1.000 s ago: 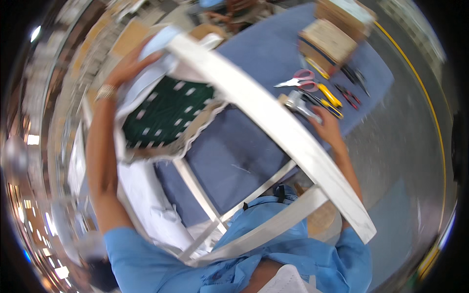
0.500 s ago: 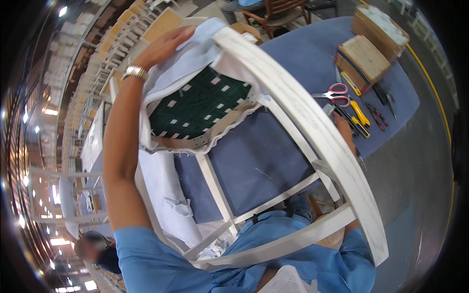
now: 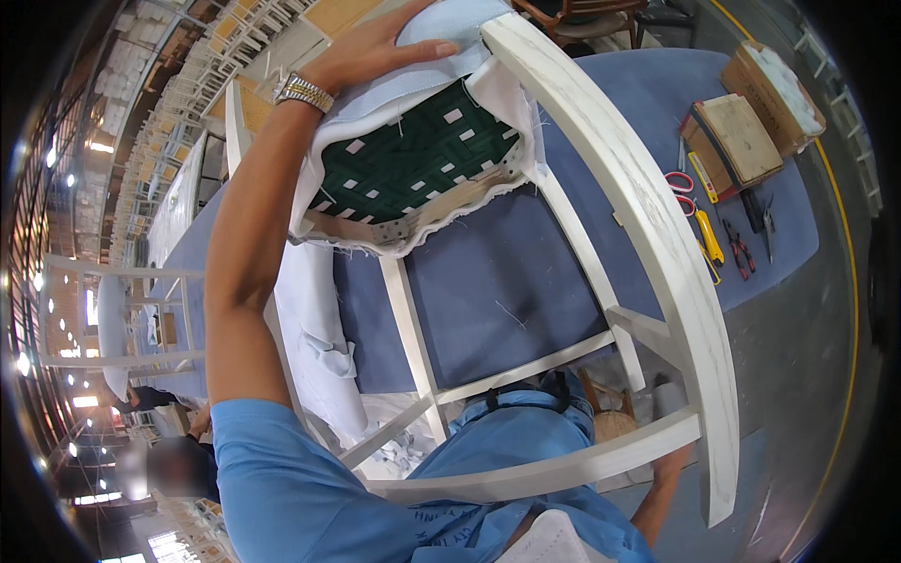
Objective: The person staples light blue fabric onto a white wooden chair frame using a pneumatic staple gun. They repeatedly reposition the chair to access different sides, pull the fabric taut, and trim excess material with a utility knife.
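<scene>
Webbing [image 3: 413,155] under whitewashed chair frame [image 3: 657,253]

The left arm [image 3: 246,253] is stretched up and forward, bare below a short blue sleeve [image 3: 282,469], with a metal watch [image 3: 302,92] worn at the wrist. The left hand [image 3: 380,47] is laid flat, palm down, fingers spread. The right hand [image 3: 671,460] is seen low, mostly hidden; its grip cannot be made out.

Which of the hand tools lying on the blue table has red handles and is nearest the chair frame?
The red-handled scissors, lying closest to the white chair frame. The yellow-handled tool and the dark pliers lie further right on the table.
</scene>
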The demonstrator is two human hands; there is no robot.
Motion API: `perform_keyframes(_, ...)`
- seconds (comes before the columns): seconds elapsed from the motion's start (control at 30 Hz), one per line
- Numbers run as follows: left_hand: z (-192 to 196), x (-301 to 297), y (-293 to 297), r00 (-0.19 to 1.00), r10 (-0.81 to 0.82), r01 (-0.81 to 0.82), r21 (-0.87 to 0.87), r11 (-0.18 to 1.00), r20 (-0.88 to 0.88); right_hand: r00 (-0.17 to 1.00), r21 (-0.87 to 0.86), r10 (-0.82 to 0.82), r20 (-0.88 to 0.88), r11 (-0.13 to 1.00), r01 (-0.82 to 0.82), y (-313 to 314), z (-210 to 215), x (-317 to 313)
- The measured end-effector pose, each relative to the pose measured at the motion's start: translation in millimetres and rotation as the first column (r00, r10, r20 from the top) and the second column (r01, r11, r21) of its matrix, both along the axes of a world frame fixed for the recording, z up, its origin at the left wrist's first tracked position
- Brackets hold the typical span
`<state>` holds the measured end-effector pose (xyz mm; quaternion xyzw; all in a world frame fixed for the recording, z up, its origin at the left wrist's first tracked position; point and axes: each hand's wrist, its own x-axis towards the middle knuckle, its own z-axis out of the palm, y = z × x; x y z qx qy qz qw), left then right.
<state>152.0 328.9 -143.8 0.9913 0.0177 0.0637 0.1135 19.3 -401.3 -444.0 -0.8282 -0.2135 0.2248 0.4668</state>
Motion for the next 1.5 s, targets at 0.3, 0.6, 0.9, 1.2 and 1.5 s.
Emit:
perform_keyframes(0.3,0,2,-14,0.998,0.056,-0.055,0.125,0.991,-0.003,0.936,-0.101,0.345,0.067,0.936,-0.338,207,47,-2)
perform_keyframes(0.6,-1,-11,-38,0.974,0.223,-0.228,0.208,0.951,0.050,0.971,0.574,0.003,0.238,0.807,-0.143,389,101,77)
perform_keyframes(0.9,7,-4,-44,0.970,0.242,-0.229,0.267,0.936,-0.019,0.902,0.763,-0.262,0.344,0.638,-0.105,455,142,128)
perform_keyframes(1.2,22,17,-16,0.986,0.085,-0.103,-0.121,0.987,-0.142,0.718,0.638,-0.338,0.608,0.747,-0.189,459,135,135)
perform_keyframes(1.5,7,3,-35,0.989,0.148,-0.139,0.238,0.961,-0.020,0.644,0.708,-0.446,0.622,0.672,-0.218,479,146,145)
